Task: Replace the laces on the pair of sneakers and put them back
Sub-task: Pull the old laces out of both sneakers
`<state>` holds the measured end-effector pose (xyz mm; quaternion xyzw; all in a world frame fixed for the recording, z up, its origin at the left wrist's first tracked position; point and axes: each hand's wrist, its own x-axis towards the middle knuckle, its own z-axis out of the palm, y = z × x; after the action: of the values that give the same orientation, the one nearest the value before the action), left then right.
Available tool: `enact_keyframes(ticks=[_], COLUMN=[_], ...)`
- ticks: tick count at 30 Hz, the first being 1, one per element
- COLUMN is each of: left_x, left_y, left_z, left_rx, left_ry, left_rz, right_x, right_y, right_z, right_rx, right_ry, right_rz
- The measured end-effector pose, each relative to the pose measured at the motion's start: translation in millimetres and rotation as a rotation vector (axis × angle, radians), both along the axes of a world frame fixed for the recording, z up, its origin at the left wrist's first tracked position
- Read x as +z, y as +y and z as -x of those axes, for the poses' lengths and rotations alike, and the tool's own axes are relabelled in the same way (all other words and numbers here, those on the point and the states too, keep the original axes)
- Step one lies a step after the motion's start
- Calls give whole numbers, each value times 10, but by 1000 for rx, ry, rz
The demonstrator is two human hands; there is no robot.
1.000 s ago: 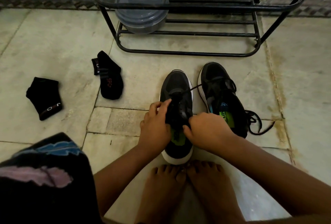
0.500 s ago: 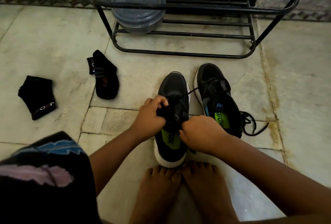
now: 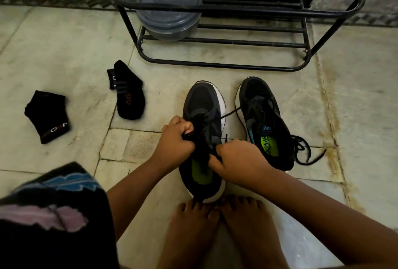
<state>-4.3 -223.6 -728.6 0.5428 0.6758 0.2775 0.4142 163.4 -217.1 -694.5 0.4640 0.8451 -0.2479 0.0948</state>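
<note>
Just in front of the person's bare feet (image 3: 217, 225), the near sneaker (image 3: 203, 139) stands on the stone floor (image 3: 64, 49) with its heel touching the toes, and both hands work at its throat. By the look of it the step in hand is the lacing of this shoe: a thin lace (image 3: 229, 114) runs taut from its eyelets out toward the second sneaker (image 3: 263, 122), which sits just beside it on the far side from the socks. The left hand (image 3: 175, 139) is curled tight, gripping a bunch of dark material at the upper part of the near sneaker (tongue or gathered lace, I cannot tell which). The right hand (image 3: 239, 161) is also closed, its fingers tucked against the collar of the same shoe and seemingly pinching lace there, though what lies under them is hidden. The second sneaker has a loose lace (image 3: 305, 150) trailing off its side away from the near sneaker. Next, I judge, the lace end must be drawn through and the crossings snugged. Beyond both shoes stands the black rack (image 3: 226, 65), where the pair probably belongs.
</note>
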Motion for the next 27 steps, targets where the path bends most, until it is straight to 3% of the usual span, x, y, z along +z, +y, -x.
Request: enact_keyframes(ticks=[6, 15, 24, 27], left_x=[118, 110, 189, 296], left_y=[-30, -110, -74, -10], left_z=[16, 13, 35, 87], left_rx=[13, 97, -38, -9], left_ry=[-174, -202, -73, -205], left_rz=[8, 14, -91, -24], right_x=[-83, -122, -124, -117], right_y=[-8, 73, 37, 29], right_z=[-148, -149, -143, -132], right_rx=[-130, -59, -46, -42], right_ry=[74, 10, 10, 29], right_rz=[90, 103, 80, 64])
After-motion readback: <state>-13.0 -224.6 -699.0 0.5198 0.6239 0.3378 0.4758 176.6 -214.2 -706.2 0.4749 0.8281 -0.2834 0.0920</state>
